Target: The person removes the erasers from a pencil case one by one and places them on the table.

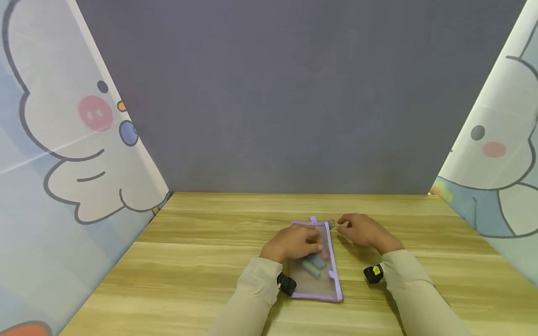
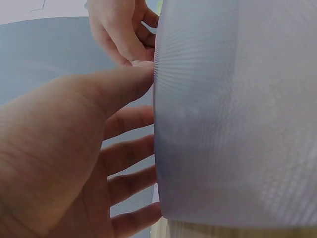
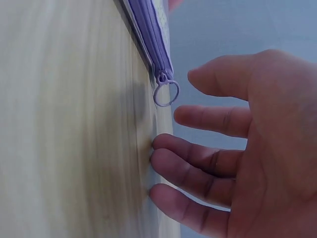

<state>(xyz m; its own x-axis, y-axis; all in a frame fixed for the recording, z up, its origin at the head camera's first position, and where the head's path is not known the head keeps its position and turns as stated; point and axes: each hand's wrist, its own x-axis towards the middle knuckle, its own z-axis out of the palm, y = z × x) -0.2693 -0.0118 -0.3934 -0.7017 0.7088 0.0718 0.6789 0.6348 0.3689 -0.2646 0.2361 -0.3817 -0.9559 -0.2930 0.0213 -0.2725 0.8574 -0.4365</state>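
A see-through mesh zipper pouch (image 1: pixel 300 288) with purple edging lies flat on the table. Several small pieces show dimly inside it, among them a greenish one (image 1: pixel 311 269), a blue-grey one (image 1: pixel 317 261) and a pinkish one (image 1: pixel 324 252). My left hand (image 1: pixel 293 241) rests on the pouch's upper part, thumb and spread fingertips against the mesh (image 2: pixel 213 124). To the right of the pouch's top corner hovers my right hand (image 1: pixel 364 231), fingers loosely bent and holding nothing. Its fingertips are near the small ring (image 3: pixel 166 93) at the end of the purple zipper (image 3: pixel 148 34).
The pouch lies on a wood-grain table (image 1: pixel 189 261). A dark grey panel (image 1: pixel 269 93) stands along its far edge. Cloths with cartoon prints hang at the left (image 1: pixel 46 116) and right (image 1: pixel 504 163) sides.
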